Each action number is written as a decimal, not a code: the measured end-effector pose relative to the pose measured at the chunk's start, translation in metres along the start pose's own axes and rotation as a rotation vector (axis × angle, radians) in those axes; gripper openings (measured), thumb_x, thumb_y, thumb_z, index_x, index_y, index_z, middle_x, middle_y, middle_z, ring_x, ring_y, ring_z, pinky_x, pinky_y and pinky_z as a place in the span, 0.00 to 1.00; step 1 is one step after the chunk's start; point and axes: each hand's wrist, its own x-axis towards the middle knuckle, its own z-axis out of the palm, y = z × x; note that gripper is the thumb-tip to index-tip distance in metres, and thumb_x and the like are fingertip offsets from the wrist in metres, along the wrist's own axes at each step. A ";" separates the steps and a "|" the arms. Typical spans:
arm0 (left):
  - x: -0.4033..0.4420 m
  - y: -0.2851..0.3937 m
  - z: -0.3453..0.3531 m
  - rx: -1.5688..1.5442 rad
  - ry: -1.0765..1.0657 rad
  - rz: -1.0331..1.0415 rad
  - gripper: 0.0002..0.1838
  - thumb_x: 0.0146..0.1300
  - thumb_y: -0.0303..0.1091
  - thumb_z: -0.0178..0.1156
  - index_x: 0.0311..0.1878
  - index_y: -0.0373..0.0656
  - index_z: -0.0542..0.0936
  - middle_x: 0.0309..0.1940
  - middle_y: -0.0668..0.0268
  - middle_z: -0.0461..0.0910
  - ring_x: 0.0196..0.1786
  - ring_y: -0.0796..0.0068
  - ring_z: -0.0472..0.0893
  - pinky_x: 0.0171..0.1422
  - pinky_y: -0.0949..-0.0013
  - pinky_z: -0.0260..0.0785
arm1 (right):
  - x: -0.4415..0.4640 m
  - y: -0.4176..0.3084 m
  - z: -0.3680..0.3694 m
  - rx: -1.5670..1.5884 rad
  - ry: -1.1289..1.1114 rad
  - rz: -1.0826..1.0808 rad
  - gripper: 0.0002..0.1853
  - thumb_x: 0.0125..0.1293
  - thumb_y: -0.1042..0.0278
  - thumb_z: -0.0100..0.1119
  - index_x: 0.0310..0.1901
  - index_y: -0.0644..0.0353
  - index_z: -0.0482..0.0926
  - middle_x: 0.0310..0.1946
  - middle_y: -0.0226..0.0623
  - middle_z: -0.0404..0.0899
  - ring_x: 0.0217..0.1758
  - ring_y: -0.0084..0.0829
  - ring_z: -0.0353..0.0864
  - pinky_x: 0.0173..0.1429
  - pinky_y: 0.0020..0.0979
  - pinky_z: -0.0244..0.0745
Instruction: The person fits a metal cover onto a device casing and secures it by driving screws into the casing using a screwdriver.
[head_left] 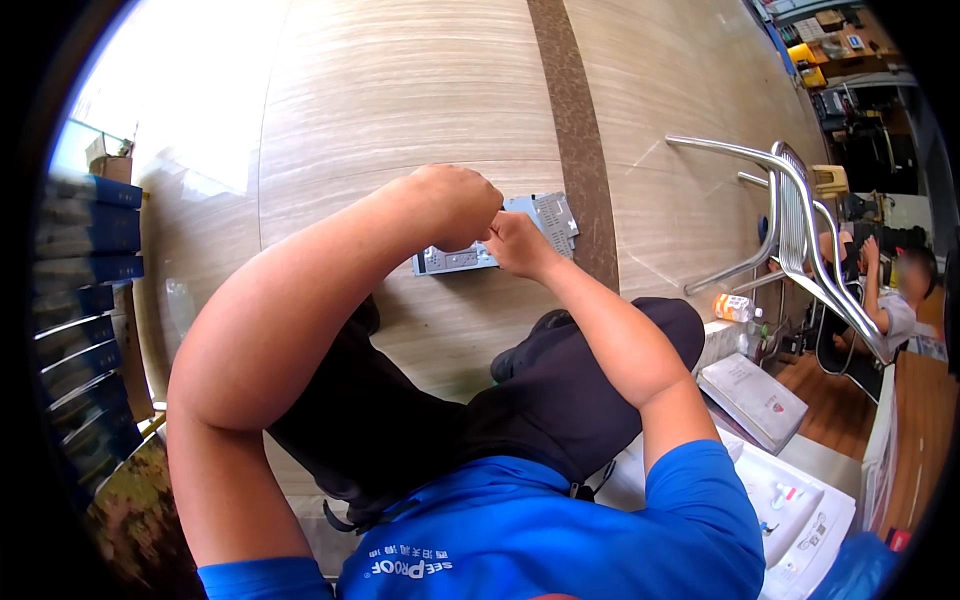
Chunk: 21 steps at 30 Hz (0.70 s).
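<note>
A flat grey metal device casing [553, 214] with rows of small holes lies on the tiled floor ahead of my knees. My left hand [455, 205] is over its left part, the fingers curled closed with the back of the hand up. Against it, my right hand [520, 246] is also closed, with thumb and fingers pinched together over the middle of the casing. Whatever the fingers hold is hidden between the two hands. A plate with holes and markings shows on the casing below my left hand.
Stacked blue boxes [90, 270] stand at the left. On the right are a metal-framed chair [790, 215], a bottle with an orange label [735, 308], a thick book or box [752, 402] and a white tray [822, 500]. A person [890, 290] sits beyond the chair.
</note>
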 end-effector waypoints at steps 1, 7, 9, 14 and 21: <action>0.000 -0.001 0.000 -0.003 0.002 -0.001 0.15 0.66 0.40 0.62 0.48 0.41 0.79 0.44 0.56 0.83 0.53 0.56 0.81 0.55 0.56 0.73 | 0.000 0.001 0.001 0.009 -0.001 0.007 0.06 0.66 0.73 0.56 0.42 0.61 0.80 0.30 0.50 0.82 0.36 0.48 0.84 0.40 0.40 0.77; -0.002 -0.001 0.000 -0.015 0.012 0.001 0.15 0.65 0.39 0.62 0.48 0.40 0.79 0.43 0.56 0.83 0.52 0.56 0.81 0.54 0.56 0.73 | 0.001 0.007 0.005 0.032 0.042 0.031 0.04 0.66 0.72 0.57 0.40 0.62 0.80 0.29 0.49 0.82 0.34 0.47 0.84 0.38 0.39 0.77; -0.002 0.000 0.000 -0.009 0.011 -0.007 0.15 0.65 0.39 0.62 0.49 0.40 0.79 0.44 0.56 0.83 0.52 0.56 0.81 0.54 0.56 0.73 | 0.002 0.006 0.004 0.046 0.082 0.047 0.04 0.66 0.72 0.58 0.39 0.62 0.80 0.29 0.49 0.82 0.34 0.46 0.84 0.38 0.38 0.77; -0.001 -0.001 0.000 0.014 -0.007 -0.013 0.15 0.66 0.39 0.61 0.49 0.40 0.79 0.44 0.56 0.83 0.52 0.56 0.81 0.54 0.56 0.73 | 0.001 -0.002 -0.002 -0.041 0.097 0.039 0.06 0.66 0.70 0.59 0.41 0.62 0.80 0.30 0.47 0.83 0.34 0.48 0.83 0.38 0.39 0.77; 0.003 -0.003 0.005 0.058 0.053 0.048 0.13 0.64 0.39 0.60 0.48 0.43 0.80 0.46 0.56 0.83 0.52 0.56 0.82 0.54 0.58 0.75 | -0.001 0.009 0.004 -0.023 0.102 -0.121 0.06 0.65 0.73 0.55 0.30 0.62 0.73 0.27 0.53 0.77 0.35 0.57 0.78 0.35 0.46 0.72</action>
